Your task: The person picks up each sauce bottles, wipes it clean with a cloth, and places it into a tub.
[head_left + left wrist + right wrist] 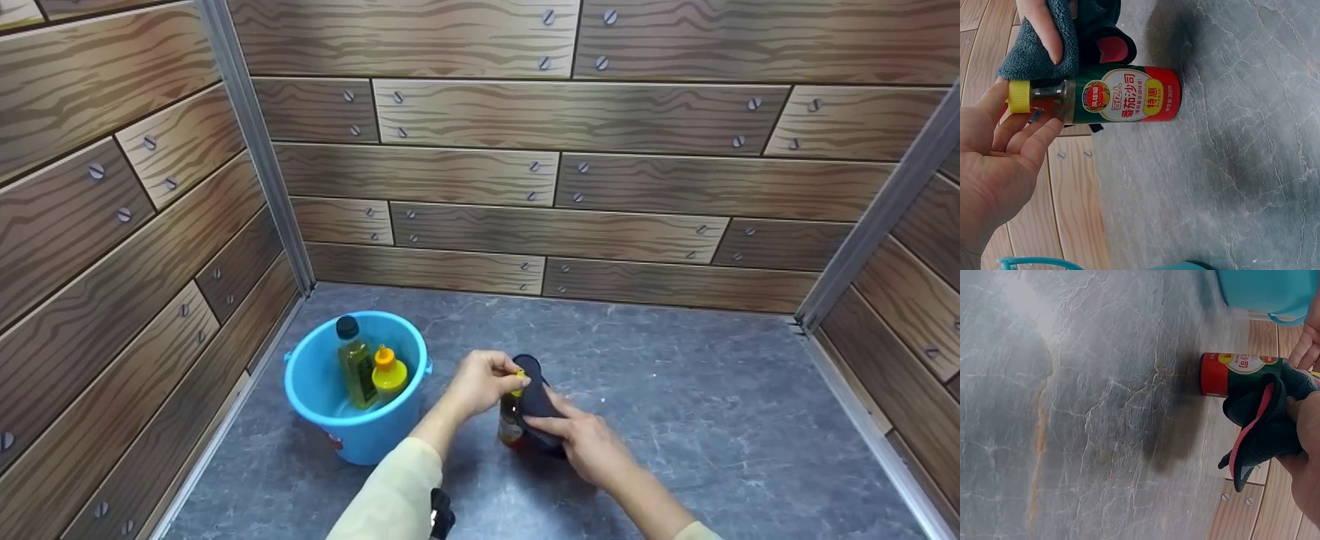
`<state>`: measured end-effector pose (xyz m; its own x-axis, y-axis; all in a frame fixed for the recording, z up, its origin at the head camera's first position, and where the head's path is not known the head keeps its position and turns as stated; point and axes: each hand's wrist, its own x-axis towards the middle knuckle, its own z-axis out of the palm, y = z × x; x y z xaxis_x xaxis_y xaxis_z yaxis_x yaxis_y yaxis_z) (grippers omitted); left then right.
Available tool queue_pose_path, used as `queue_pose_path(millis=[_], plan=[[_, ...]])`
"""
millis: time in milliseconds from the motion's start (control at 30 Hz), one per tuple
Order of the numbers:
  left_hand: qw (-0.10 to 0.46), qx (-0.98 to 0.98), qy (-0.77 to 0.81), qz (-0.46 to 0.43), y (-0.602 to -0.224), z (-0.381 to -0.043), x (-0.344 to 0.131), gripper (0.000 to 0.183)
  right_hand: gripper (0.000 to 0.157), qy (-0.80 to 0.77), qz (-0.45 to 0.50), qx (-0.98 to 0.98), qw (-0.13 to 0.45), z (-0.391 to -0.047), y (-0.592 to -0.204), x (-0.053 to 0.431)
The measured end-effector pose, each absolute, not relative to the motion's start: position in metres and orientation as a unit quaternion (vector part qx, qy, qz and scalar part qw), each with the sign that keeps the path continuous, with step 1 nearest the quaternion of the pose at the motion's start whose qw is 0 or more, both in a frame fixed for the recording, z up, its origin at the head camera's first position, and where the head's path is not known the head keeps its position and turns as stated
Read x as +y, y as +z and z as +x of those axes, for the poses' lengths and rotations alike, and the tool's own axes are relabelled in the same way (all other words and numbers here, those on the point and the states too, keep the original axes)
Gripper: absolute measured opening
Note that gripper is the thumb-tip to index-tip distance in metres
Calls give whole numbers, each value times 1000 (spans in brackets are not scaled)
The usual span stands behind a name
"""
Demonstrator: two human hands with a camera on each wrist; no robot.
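A ketchup bottle [1123,93] with a red, green and white label and a yellow cap [1019,97] stands on the grey floor. My left hand [480,382] pinches its cap between thumb and fingers, seen best in the left wrist view. In my right hand [589,442] is a folded dark, fuzzy cloth [1264,422] with a pink-red inner face. The cloth lies against the side of the bottle and covers part of it in the head and right wrist views. The right fingers press along the cloth's outside.
Left of the bottle stands a light blue bucket [367,442]. Inside it are a dark-capped bottle of greenish liquid [356,367] and a yellow squeeze bottle [390,379] with an orange top. Wood-patterned walls [555,172] with metal corner strips enclose the marbled grey floor [675,420].
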<state>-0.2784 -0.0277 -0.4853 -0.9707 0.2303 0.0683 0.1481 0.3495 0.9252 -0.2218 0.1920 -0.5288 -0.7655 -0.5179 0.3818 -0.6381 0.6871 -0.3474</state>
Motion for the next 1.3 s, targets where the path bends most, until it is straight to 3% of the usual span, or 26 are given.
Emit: queue_pose_path(millis=[467, 833, 1300], plan=[[33, 818, 562, 115, -489, -279, -28, 11, 59, 228, 314, -915, 109, -223, -532, 185], [34, 816, 565, 117, -489, -280, -28, 11, 66, 242, 330, -899, 157, -225, -552, 182], [35, 806, 578, 123, -491, -280, -27, 10, 51, 274, 319, -892, 168, -223, -574, 183]])
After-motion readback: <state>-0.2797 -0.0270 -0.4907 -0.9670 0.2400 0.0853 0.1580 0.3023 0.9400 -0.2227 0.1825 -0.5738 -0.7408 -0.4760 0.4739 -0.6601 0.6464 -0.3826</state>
